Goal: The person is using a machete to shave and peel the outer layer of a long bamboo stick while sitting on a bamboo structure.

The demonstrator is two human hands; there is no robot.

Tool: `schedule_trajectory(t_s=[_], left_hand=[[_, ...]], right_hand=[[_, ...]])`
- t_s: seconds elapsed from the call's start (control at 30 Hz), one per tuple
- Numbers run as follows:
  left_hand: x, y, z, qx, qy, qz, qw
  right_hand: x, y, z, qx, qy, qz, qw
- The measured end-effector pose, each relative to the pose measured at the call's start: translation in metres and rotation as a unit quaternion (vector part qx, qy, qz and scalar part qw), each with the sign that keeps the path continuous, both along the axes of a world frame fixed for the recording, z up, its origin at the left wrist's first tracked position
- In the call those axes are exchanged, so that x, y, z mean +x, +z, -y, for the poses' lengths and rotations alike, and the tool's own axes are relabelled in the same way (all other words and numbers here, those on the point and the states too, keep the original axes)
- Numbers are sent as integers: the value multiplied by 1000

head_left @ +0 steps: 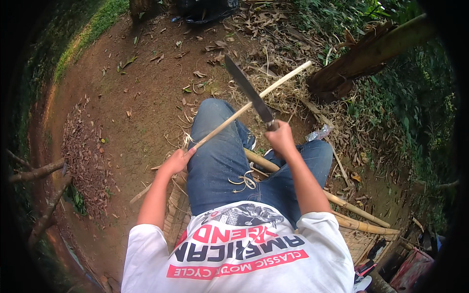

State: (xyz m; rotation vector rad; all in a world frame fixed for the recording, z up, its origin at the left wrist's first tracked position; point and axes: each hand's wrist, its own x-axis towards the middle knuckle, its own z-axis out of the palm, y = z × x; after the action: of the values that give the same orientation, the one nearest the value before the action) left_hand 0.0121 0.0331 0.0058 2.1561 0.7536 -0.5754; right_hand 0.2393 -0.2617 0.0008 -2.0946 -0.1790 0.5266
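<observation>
My left hand (pixel 179 161) is closed around the near end of a long, pale, peeled stick (pixel 224 123), which slants up and to the right across my thigh. In my right hand (pixel 282 138) is the handle of a large knife (pixel 249 89) with a broad, dark blade. The blade points up and to the left and crosses the stick about midway along it; whether the edge touches the wood I cannot tell. A curled shaving (pixel 244 183) lies on my jeans, and more thin shavings (pixel 187 140) hang beside my left knee.
I sit on a bamboo seat with poles (pixel 361 224) showing at the right. Shavings and dry leaves (pixel 288 93) cover the ground ahead. A thick trunk (pixel 342 73) rises at the far right, near a crumpled clear plastic wrapper (pixel 318 133). Branches (pixel 44 171) stick out at the left.
</observation>
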Motion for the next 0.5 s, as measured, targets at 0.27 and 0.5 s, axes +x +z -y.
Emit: schedule_trajectory(t_s=[0.27,0.5], left_hand=[[-2,-3,7,37,8,-33,999],[-2,6,8,48,11,-41,998]], right_hand=[[38,18,7,-12,-56,-84,995],[4,1,3,-43,60,-75,994]])
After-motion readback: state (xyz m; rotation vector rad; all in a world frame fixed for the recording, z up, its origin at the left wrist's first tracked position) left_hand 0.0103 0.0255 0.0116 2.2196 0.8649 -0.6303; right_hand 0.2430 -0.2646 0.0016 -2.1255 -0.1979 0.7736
